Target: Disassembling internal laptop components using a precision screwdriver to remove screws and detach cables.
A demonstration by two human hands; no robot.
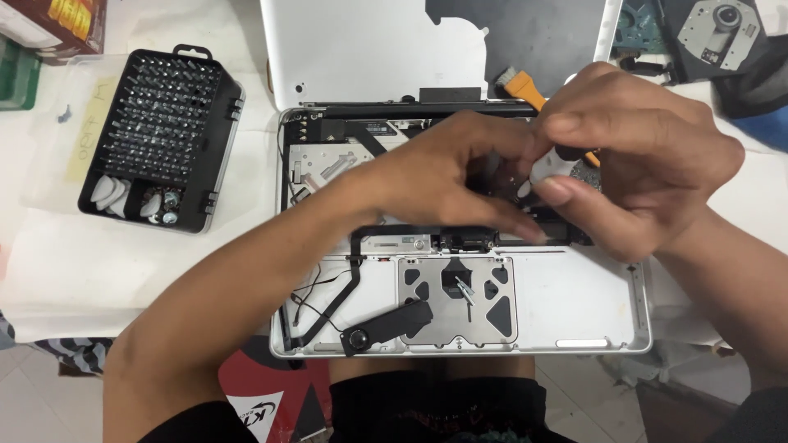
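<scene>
over opened silver metal laptop shell (591, 303) | right hand (648, 164) pinching white screwdriver handle (548, 166) | left hand (443, 176) loosely curled, empty

A black case of screwdriver bits (160, 139) is sitting open at the far left on the white table (98, 262). A detached silver lid panel (361, 49) is lying at the far centre. An orange-handled brush (525, 89) is resting beside it, and a bare disc drive (722, 33) is lying at the far right.
</scene>
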